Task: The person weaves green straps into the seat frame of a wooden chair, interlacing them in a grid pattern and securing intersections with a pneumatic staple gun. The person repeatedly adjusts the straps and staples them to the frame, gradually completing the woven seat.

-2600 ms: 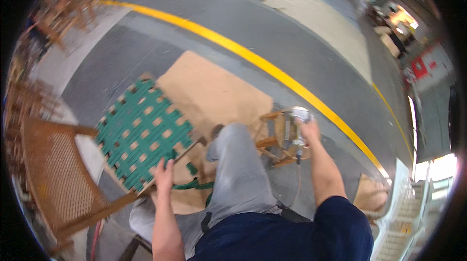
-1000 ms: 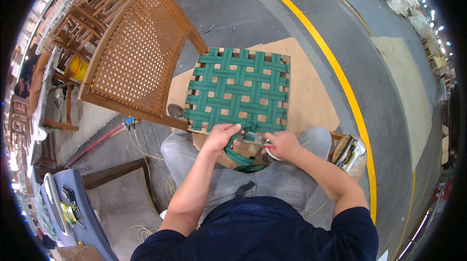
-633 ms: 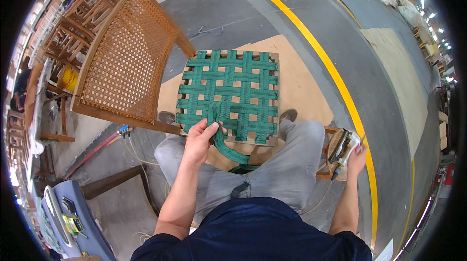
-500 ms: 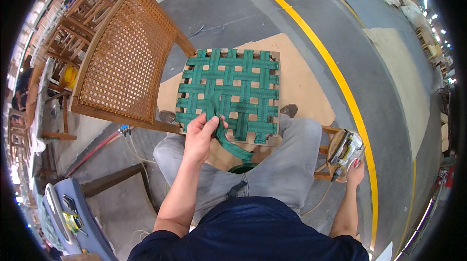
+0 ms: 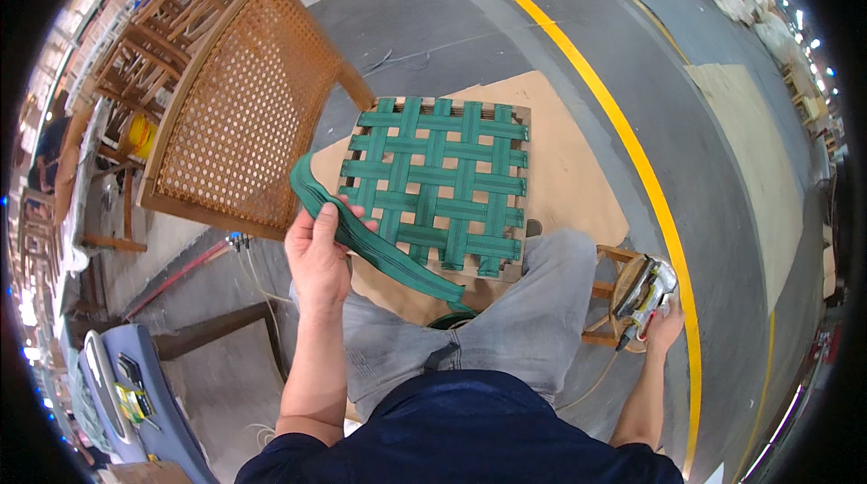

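The left hand (image 5: 318, 254) is closed around a loose green strap (image 5: 366, 240), gripping it near its free end. The strap's long axis runs diagonally, from its upper-left tip beside the cane chair (image 5: 239, 105) down and right toward the lap, passing the near-left corner of the woven seat frame (image 5: 433, 179). The right hand (image 5: 664, 326) is wrapped on a staple gun (image 5: 643, 290) resting on a low stool (image 5: 607, 303), well apart from the strap.
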`<state>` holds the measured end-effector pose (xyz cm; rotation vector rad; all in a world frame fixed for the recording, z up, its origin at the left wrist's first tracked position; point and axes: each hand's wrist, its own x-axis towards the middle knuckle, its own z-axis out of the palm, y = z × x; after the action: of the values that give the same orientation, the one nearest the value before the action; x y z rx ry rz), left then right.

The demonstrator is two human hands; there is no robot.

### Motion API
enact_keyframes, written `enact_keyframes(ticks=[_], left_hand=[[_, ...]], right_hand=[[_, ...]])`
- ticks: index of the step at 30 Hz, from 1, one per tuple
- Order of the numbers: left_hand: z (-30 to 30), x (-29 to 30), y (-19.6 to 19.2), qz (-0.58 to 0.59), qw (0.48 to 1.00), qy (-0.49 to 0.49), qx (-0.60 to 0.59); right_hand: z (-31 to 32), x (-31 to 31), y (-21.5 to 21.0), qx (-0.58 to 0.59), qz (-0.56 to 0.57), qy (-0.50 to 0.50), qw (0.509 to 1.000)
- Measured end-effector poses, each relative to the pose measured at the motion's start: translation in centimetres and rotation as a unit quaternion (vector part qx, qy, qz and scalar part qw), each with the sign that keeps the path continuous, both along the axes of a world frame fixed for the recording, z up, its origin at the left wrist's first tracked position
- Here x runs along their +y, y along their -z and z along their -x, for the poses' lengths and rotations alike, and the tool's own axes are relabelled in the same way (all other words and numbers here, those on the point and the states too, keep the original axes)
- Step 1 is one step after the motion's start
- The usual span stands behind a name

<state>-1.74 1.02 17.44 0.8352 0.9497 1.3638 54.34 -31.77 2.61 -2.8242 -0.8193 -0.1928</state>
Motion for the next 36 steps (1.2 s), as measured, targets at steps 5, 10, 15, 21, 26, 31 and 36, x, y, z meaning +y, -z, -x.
enact_keyframes(ticks=[5, 10, 15, 21, 26, 31, 36], left_hand=[[-3.0, -0.7, -2.7, -0.013, 0.996, 0.071, 0.042], [-6.3, -0.1, -2.4, -0.159, 0.940, 0.203, 0.225], [-2.0, -2.4, 9.1, 0.040, 0.919, 0.314, 0.233], [-5.5, -7.4, 18.8, 0.243, 0.896, 0.247, 0.278], [-7.3, -4.6, 15.6, -0.040, 0.849, 0.106, 0.517], [-5.3, -0.8, 13.6, -0.064, 0.884, 0.262, 0.381], [-0.4, 0.3, 10.9, 0.125, 0.875, 0.407, -0.231]], right_hand=[[12.8, 16.7, -4.8, 0.351, -0.223, -0.256, 0.873], [31.3, 28.2, -10.7, 0.641, -0.139, -0.485, 0.579], [30.2, 30.3, -14.5, 0.719, -0.316, -0.388, 0.482], [30.0, 30.7, -18.4, 0.770, -0.398, -0.334, 0.370], [26.2, 29.3, -20.0, 0.767, -0.418, -0.315, 0.370], [22.6, 28.9, -20.3, 0.771, -0.414, -0.345, 0.340], [11.2, 26.9, -17.7, 0.610, -0.610, -0.236, 0.446]])
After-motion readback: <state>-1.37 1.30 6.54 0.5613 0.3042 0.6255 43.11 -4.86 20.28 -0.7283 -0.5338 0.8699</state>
